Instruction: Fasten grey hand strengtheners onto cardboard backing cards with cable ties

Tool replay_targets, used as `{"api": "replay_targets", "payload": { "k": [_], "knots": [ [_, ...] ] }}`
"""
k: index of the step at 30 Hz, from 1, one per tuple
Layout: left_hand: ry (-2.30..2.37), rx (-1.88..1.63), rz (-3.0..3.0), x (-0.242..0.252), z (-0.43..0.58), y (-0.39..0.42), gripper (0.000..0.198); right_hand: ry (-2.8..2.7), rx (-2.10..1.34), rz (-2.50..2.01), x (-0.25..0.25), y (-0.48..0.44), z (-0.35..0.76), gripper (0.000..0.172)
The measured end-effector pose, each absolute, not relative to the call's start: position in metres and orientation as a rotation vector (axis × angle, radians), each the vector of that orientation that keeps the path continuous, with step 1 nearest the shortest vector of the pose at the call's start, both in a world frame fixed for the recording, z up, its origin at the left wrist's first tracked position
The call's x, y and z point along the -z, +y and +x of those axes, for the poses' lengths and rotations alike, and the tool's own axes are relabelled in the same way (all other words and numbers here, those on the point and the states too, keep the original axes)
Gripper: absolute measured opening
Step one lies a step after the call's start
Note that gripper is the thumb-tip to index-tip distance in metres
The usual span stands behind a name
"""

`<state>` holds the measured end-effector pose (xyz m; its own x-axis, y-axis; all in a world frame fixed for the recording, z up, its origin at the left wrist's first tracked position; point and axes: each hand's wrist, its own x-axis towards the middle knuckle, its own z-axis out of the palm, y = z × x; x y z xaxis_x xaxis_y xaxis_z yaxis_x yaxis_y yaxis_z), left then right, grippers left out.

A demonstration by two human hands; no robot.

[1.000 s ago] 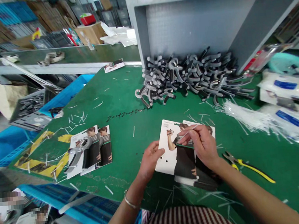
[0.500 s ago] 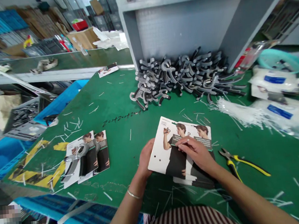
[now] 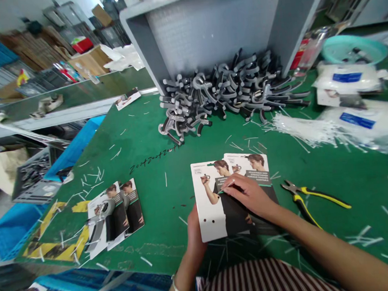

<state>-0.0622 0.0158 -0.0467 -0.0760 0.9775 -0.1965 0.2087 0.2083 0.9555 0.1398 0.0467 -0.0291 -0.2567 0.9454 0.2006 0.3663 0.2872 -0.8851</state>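
A green worktable (image 3: 158, 203) spreads beneath both hands, littered with white strips. The left hand (image 3: 194, 231) grasps the front card (image 3: 210, 228) by its lower left edge, fingers hidden behind. Above that card, the right hand (image 3: 251, 195) pinches 1 thin white tie (image 3: 228, 186). Under the right wrist lies another card (image 3: 261, 176). Pliers (image 3: 296, 192) lie right of that hand; 2 carded grips (image 3: 109, 220) lie well left of the left hand.

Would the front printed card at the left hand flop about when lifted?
Probably not: the card looks flat, without visible sagging. It appears thin, so it's likely light. Its flat shape suggests it would slide, not roll.
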Motion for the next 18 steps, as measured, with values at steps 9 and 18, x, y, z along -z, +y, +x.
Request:
{"api": "replay_targets", "payload": {
  "k": [9, 18],
  "knots": [
    [1.090, -0.616, 1.198, 0.030, -0.078, -0.004, 0.021, -1.726, -1.001, -1.183, 0.029, 0.045, 0.143, 0.013],
    [1.189, -0.808, 1.681, 0.010, -0.078, 0.001, 0.030, -1.656, -1.054, -1.172, 0.025, 0.046, 0.144, 0.016]
  ]
}}
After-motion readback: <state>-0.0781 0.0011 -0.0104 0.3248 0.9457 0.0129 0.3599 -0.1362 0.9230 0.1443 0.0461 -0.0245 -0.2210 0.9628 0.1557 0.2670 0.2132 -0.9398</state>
